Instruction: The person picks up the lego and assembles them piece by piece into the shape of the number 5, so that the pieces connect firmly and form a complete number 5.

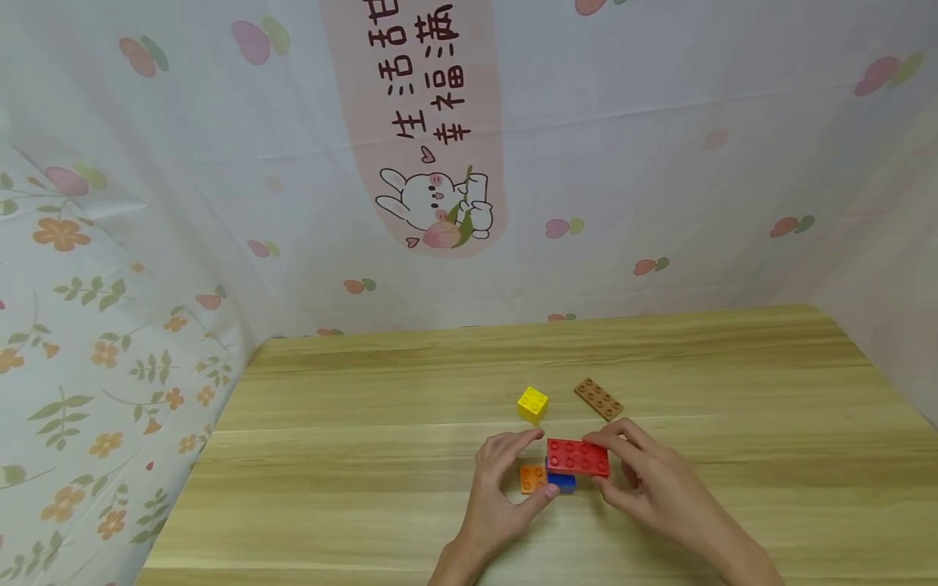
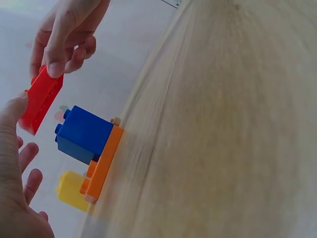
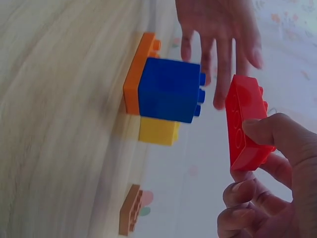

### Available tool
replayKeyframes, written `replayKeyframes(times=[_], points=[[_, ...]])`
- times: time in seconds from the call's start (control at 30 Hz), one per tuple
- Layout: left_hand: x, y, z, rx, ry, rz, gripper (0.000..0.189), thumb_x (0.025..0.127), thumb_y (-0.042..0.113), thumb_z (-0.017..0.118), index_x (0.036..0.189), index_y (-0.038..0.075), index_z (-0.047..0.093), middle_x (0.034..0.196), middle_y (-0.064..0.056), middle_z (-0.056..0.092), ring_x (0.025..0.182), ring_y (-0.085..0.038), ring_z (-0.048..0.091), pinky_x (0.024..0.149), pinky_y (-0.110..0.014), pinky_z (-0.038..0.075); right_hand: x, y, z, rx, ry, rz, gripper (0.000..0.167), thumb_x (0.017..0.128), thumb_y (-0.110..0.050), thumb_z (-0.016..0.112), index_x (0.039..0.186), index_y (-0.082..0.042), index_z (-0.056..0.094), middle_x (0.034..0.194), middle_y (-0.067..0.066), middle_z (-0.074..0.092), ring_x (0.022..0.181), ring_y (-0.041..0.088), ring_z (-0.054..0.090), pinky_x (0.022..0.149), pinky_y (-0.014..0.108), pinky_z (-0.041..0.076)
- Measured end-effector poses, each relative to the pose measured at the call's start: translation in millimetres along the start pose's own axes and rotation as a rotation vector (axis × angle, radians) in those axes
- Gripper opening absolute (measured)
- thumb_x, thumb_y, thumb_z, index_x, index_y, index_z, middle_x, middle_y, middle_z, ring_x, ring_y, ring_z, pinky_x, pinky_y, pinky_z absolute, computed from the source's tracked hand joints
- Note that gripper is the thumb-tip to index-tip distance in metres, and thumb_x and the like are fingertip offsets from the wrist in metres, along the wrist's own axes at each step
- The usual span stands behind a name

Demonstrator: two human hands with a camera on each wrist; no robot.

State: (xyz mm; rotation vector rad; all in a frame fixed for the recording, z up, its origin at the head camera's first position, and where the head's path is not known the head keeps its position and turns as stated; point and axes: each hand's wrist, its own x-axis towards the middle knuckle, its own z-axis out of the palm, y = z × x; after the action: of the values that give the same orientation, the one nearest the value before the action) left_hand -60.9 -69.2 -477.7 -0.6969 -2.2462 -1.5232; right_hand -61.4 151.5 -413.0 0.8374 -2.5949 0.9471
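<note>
A red eight-stud toy brick [image 1: 578, 457] is pinched between the thumb and fingers of my right hand [image 1: 652, 480], held above a blue brick [image 3: 169, 90]. The blue brick sits on one end of a flat orange plate brick [image 2: 105, 161], whose other studs are bare. My left hand [image 1: 498, 496] is beside the red brick's left end, fingers apart and slightly bent. In the head view its thumb tip overlaps the blue brick's near edge. In the right wrist view its fingers extend behind the bricks. Much of the blue brick is hidden under the red one from above.
A yellow brick [image 1: 532, 404] stands farther back on the wooden table [image 1: 352, 456]. To its right lies a flat brown plate brick [image 1: 598, 399]. Patterned white cloth [image 1: 623, 163] hangs behind the table, with floral cloth [image 1: 95, 391] on the left.
</note>
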Motion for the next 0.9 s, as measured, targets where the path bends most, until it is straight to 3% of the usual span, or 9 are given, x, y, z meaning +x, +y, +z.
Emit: replayKeyframes(times=[0.27, 0.6, 0.8, 0.9], points=[[1.4, 9.0, -1.1, -0.028, -0.003, -0.03, 0.046, 0.079, 0.027, 0.075, 0.121, 0.016, 0.061, 0.112, 0.005, 0.061, 0.111, -0.019, 0.04, 0.089, -0.043, 0.034, 1.3, -9, 6, 0.05, -0.017, -0.054, 0.047, 0.068, -0.006, 0.08, 0.111, -0.014, 0.062, 0.104, -0.011, 0.05, 0.059, -0.005, 0.037, 0.046, 0.012, 0.035], [4.3, 9.4, -9.1, -0.03, 0.001, -0.079, 0.035, 0.078, 0.026, 0.075, 0.111, 0.021, 0.065, 0.107, 0.01, 0.062, 0.112, -0.017, 0.04, 0.091, -0.045, 0.035, -0.1, -8, 8, 0.154, 0.027, 0.035, 0.051, 0.069, -0.006, 0.08, 0.113, -0.017, 0.056, 0.098, -0.012, 0.052, 0.061, -0.001, 0.044, 0.044, 0.016, 0.038], [5.3, 6.6, -12.7, -0.026, 0.014, -0.059, 0.035, 0.077, 0.024, 0.076, 0.11, 0.017, 0.066, 0.104, 0.008, 0.063, 0.109, -0.018, 0.042, 0.089, -0.043, 0.035, 0.5, -4, 11, 0.231, 0.054, 0.017, 0.043, 0.072, -0.003, 0.078, 0.106, -0.018, 0.058, 0.092, -0.009, 0.055, 0.063, 0.001, 0.047, 0.044, 0.017, 0.04], [5.4, 6.8, -15.3, -0.037, 0.007, -0.083, 0.035, 0.078, 0.024, 0.076, 0.111, 0.017, 0.067, 0.104, 0.007, 0.062, 0.11, -0.018, 0.042, 0.089, -0.044, 0.035, 0.7, -3, 13, 0.266, 0.058, 0.02, 0.042, 0.072, -0.004, 0.078, 0.107, -0.018, 0.059, 0.088, -0.008, 0.057, 0.065, 0.003, 0.049, 0.043, 0.018, 0.04]])
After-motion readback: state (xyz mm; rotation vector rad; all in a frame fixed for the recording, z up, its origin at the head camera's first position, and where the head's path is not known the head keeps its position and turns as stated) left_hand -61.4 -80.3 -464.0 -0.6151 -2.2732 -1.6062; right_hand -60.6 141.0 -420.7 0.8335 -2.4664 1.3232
